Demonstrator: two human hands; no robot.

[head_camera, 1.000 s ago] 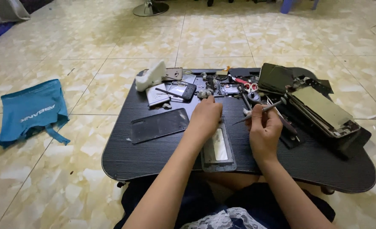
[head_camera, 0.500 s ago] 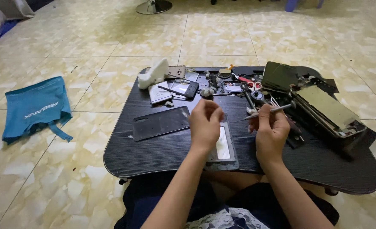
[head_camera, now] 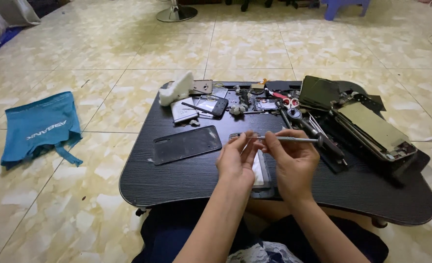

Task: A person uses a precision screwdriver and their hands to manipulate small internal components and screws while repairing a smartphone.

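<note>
While I look down from the head view, my right hand [head_camera: 294,163] is closed around a thin metal screwdriver [head_camera: 294,140], holding it level above the low black table [head_camera: 177,180]. My left hand [head_camera: 236,160] has its fingertips pinched on the tool's slim tip, so both hands grip the same screwdriver, raised a little over the tabletop. Directly under my hands lies an opened phone [head_camera: 260,170], its pale inner face showing between my wrists, near the table's front edge. Left of it rests a flat dark back cover [head_camera: 186,144], apart from the phone. Farther back I see a white block [head_camera: 175,89], scissors with red handles [head_camera: 285,100] and a scatter of small parts. On my right sits a bigger opened device [head_camera: 374,129] with a tan panel. A blue cloth bag [head_camera: 40,125] lies on the tiled floor [head_camera: 104,58], well apart from the table.
</note>
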